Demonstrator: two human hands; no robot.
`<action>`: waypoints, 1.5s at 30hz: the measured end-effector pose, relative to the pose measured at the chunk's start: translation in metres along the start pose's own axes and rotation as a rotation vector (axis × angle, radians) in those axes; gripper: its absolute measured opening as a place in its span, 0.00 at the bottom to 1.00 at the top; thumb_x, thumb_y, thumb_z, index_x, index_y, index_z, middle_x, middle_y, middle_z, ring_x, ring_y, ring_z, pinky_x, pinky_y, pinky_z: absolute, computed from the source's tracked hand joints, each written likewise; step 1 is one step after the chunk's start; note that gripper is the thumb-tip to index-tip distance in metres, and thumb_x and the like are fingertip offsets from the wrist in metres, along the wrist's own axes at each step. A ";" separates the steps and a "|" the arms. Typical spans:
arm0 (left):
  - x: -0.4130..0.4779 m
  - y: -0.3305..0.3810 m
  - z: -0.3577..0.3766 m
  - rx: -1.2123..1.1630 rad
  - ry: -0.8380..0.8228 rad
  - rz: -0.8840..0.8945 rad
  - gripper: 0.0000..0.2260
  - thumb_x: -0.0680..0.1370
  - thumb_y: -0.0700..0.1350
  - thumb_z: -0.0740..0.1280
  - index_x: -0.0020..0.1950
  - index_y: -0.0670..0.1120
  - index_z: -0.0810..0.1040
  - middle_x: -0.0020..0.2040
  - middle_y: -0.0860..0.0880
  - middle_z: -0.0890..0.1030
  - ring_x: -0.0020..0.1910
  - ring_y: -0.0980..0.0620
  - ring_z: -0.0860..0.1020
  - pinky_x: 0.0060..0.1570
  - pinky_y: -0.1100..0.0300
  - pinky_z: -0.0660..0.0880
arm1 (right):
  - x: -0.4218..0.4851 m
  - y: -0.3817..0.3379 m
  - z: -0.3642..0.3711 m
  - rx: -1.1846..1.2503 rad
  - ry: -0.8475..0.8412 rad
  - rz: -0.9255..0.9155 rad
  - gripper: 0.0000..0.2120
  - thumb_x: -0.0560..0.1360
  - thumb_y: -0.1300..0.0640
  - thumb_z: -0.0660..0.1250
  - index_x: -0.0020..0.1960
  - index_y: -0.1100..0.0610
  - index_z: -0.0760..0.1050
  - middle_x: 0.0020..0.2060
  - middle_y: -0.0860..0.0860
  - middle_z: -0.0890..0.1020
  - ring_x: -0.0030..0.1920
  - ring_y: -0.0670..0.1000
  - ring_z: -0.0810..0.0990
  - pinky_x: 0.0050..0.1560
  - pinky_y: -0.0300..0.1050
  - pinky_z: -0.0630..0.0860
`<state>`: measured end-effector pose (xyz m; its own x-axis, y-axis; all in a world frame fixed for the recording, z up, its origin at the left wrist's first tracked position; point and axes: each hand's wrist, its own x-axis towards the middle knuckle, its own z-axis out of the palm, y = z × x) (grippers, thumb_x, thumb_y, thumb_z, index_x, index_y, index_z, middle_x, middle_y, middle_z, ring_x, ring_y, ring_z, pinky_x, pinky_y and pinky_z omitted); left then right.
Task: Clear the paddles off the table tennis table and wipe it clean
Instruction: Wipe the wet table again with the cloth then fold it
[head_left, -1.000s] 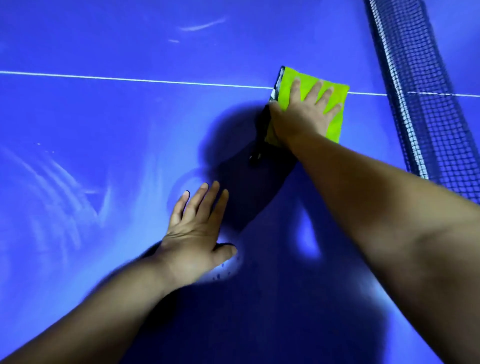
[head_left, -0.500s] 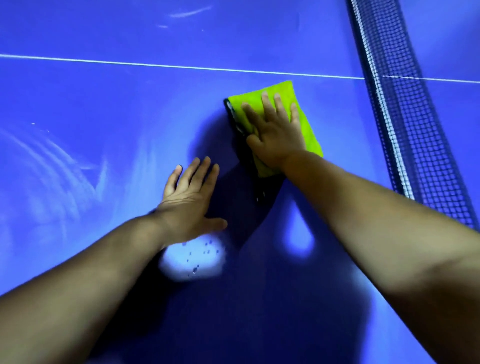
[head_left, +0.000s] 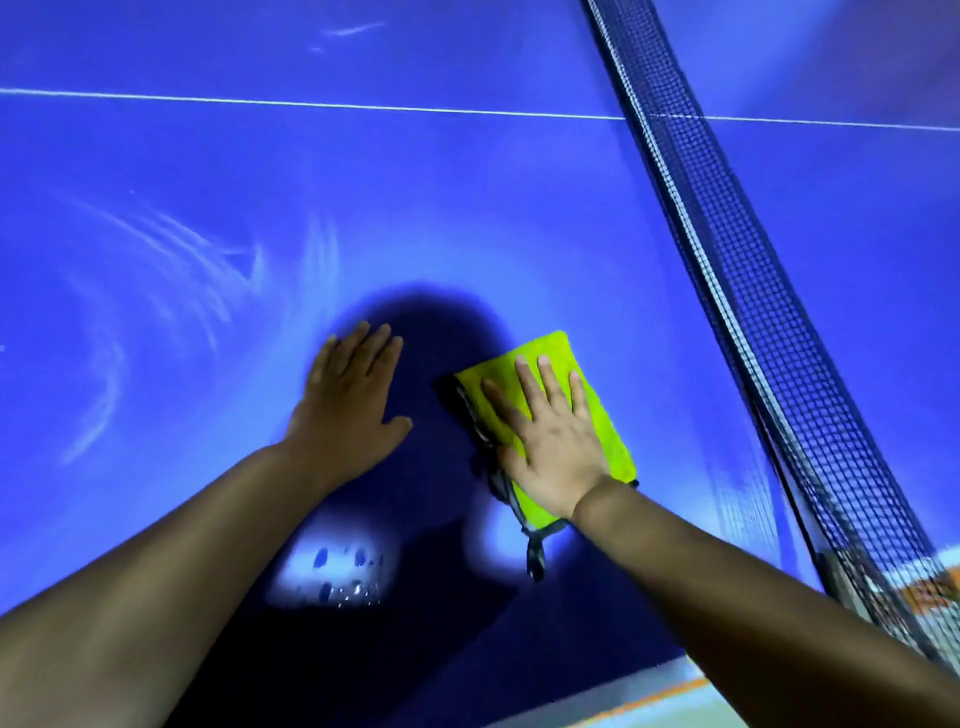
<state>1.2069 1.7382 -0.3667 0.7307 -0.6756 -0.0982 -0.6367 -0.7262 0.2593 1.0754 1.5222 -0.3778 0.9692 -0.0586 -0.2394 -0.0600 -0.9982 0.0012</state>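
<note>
A folded lime-green cloth (head_left: 605, 415) with a dark grey edge lies flat on the blue table tennis table (head_left: 415, 208). My right hand (head_left: 550, 441) presses on it with straight, spread fingers. My left hand (head_left: 348, 405) rests flat on the bare table just left of the cloth, fingers straight and together. No paddle is in view. Pale wipe streaks (head_left: 171, 270) curve across the table's left part.
The dark net (head_left: 737, 291) runs diagonally down the right side, close to the cloth. A white centre line (head_left: 311, 104) crosses the far table. A bright patch with water droplets (head_left: 337, 571) sits near my left forearm. The table's near edge (head_left: 649, 670) shows at the bottom right.
My right hand has dragged the cloth from the white line back toward me along the net. My left hand stays flat on the table.
</note>
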 end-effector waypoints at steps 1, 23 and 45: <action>-0.017 -0.002 0.001 -0.003 0.003 0.004 0.38 0.70 0.56 0.69 0.74 0.41 0.60 0.75 0.43 0.60 0.74 0.45 0.54 0.70 0.51 0.43 | -0.019 -0.008 0.005 0.001 0.005 0.016 0.33 0.72 0.43 0.52 0.77 0.44 0.56 0.77 0.57 0.55 0.77 0.62 0.49 0.75 0.65 0.45; -0.165 -0.059 -0.013 0.009 -0.041 -0.139 0.41 0.69 0.56 0.72 0.75 0.42 0.57 0.76 0.43 0.55 0.75 0.44 0.53 0.71 0.49 0.43 | -0.169 -0.135 0.028 0.092 -0.016 0.366 0.42 0.69 0.31 0.56 0.78 0.48 0.52 0.74 0.63 0.63 0.75 0.64 0.56 0.70 0.67 0.50; -0.026 -0.149 -0.021 0.089 -0.265 -0.243 0.53 0.59 0.74 0.46 0.71 0.45 0.27 0.68 0.45 0.23 0.64 0.52 0.18 0.64 0.51 0.25 | 0.229 -0.092 -0.047 0.188 0.060 0.623 0.39 0.75 0.32 0.53 0.79 0.49 0.45 0.77 0.64 0.45 0.77 0.65 0.40 0.71 0.68 0.37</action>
<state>1.2875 1.8665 -0.3824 0.7813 -0.4829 -0.3954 -0.4800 -0.8699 0.1139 1.3140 1.5999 -0.3874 0.7504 -0.6318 -0.1940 -0.6506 -0.7578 -0.0488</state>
